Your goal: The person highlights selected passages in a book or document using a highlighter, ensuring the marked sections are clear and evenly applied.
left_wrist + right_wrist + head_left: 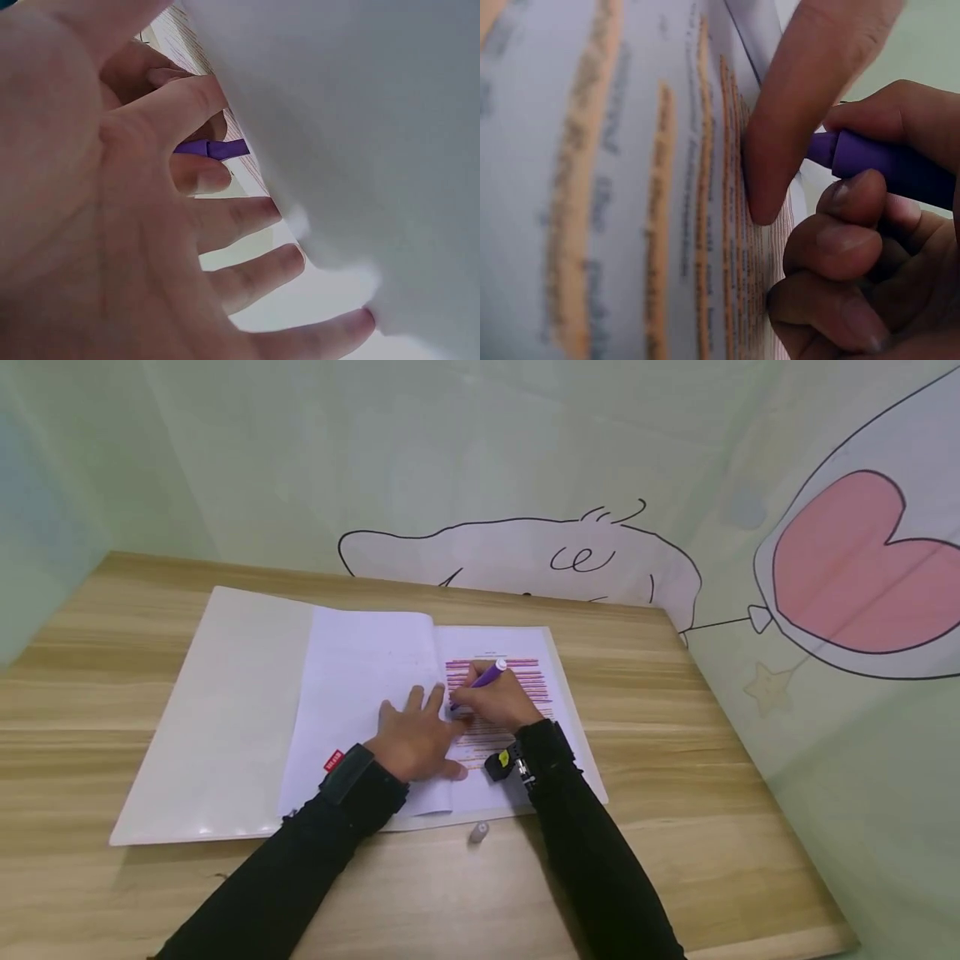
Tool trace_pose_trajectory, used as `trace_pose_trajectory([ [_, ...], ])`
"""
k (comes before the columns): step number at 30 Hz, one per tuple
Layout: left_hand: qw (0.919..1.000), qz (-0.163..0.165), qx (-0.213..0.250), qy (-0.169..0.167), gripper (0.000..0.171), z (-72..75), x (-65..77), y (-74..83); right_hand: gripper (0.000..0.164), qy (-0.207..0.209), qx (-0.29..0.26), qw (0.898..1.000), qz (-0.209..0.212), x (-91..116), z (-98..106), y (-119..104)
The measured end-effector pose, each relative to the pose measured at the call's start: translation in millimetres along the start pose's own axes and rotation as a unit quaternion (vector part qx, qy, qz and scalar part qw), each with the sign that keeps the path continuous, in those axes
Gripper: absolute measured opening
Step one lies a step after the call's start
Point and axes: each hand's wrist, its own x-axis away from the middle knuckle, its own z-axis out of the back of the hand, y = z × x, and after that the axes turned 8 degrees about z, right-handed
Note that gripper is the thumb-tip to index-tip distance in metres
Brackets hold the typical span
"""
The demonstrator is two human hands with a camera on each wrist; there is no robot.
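Note:
A purple marker (489,674) is gripped in my right hand (501,702), its tip down at the left side of the printed right page (491,642). In the right wrist view the marker's purple barrel (900,165) lies between thumb and curled fingers. The page's upper lines are marked in pink and purple, the lower ones in orange. My left hand (416,739) rests with fingers spread over the blank left page (367,660), its thumb reaching onto the right page. In the left wrist view its fingertips touch the white paper (360,135).
The pages lie in an open white folder (225,718) on a wooden table (660,735). A small grey marker cap (478,832) is on the table just below the folder. Behind the table hangs a pale green backdrop (465,443) with cartoon drawings.

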Motion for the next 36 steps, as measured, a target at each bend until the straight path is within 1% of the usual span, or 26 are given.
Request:
trace_pose_trajectory([
  [4,1.0000,0.004,0.001,-0.006,0.072,1.0,-0.1,1.2,0.024,0.006,0.022,1.000,-0.001,1.0,1.1,-0.4],
  [10,0.9998,0.012,0.002,-0.014,0.073,1.8,-1.2,0.9,0.023,0.003,0.024,1.000,-0.004,0.8,2.9,-2.4],
  [14,0.9999,0.010,0.004,-0.012,0.073,2.0,-1.7,1.6,0.022,0.005,0.030,0.999,-0.015,1.0,5.3,-3.7],
  [19,0.9998,0.010,0.004,-0.014,0.073,1.9,-2.3,1.7,0.022,0.005,0.041,0.999,-0.016,-0.1,6.3,-3.0],
  [25,0.9999,0.007,0.005,-0.011,0.076,1.8,-3.2,2.8,0.025,0.001,0.016,0.999,-0.032,-1.2,13.7,0.5],
  [28,0.9999,0.010,0.005,-0.008,0.078,2.1,-2.9,3.5,0.025,-0.006,-0.037,0.999,-0.027,-2.2,21.3,4.9],
  [30,0.9999,0.014,0.003,-0.006,0.078,2.3,-2.4,4.6,0.026,0.005,-0.103,0.994,-0.022,-2.2,29.0,7.3],
  [31,0.9999,0.014,0.004,-0.005,0.077,2.6,-1.8,5.5,0.026,0.015,-0.146,0.989,-0.018,-1.8,33.7,7.9],
  [33,0.9999,0.010,0.007,-0.001,0.075,4.0,-0.2,7.9,0.027,0.041,-0.224,0.974,-0.002,-0.2,43.9,6.8],
  [35,0.9999,-0.002,0.004,0.017,0.071,6.8,2.7,10.1,0.028,0.063,-0.287,0.956,0.023,2.3,54.6,2.1],
  [36,0.9995,-0.009,0.005,0.032,0.067,9.1,4.4,11.0,0.027,0.070,-0.305,0.949,0.038,3.3,59.5,-1.3],
])
